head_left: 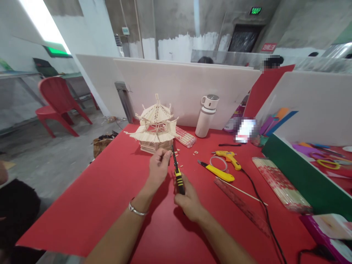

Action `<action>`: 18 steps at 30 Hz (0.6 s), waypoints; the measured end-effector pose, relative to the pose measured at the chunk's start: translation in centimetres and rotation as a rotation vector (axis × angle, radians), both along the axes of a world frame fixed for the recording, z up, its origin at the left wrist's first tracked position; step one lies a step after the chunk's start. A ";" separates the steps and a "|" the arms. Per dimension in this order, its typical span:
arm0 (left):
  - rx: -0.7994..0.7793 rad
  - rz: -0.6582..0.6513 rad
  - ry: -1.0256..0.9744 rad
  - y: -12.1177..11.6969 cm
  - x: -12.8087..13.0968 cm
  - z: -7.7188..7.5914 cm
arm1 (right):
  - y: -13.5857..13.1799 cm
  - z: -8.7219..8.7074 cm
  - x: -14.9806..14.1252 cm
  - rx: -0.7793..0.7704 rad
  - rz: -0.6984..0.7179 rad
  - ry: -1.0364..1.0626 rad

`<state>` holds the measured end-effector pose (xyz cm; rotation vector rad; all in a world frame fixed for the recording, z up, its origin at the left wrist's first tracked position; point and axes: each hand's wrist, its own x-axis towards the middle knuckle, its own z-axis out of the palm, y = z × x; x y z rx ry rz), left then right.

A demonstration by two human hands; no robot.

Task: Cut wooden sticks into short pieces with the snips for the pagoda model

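Observation:
My right hand (189, 200) is closed round the black-and-yellow handles of a pair of cutters (177, 172), whose tip points up toward my left hand. My left hand (158, 164) pinches something small at the cutter's tip, probably a thin stick; it is too small to make out. Just behind both hands stands a pagoda model made of wooden sticks (154, 124) on the red table (104, 198). A few short stick offcuts (192, 152) lie on the table near the model.
A white flask (206, 115) stands behind a wrapped stick bundle (185, 136). A yellow utility knife (217, 171), glue gun (228, 157) with black cord, ruler (242, 205) and another stick pack (280, 187) lie to the right. White partitions surround the table; a red chair (59, 102) stands left.

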<state>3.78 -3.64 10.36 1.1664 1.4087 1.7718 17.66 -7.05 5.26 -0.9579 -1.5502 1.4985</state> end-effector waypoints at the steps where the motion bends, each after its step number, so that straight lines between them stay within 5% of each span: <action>1: 0.002 -0.002 0.020 0.0 -0.1 0.0 | 0.1 0.0 0.0 -0.011 0.008 0.009; 7: -0.083 -0.091 -0.137 0.3 -0.3 -0.4 | 0.3 -0.3 0.0 -0.007 0.011 0.002; 18: -0.300 -0.224 -0.506 0.4 -0.1 0.3 | 0.6 -0.7 0.4 0.245 -0.098 -0.250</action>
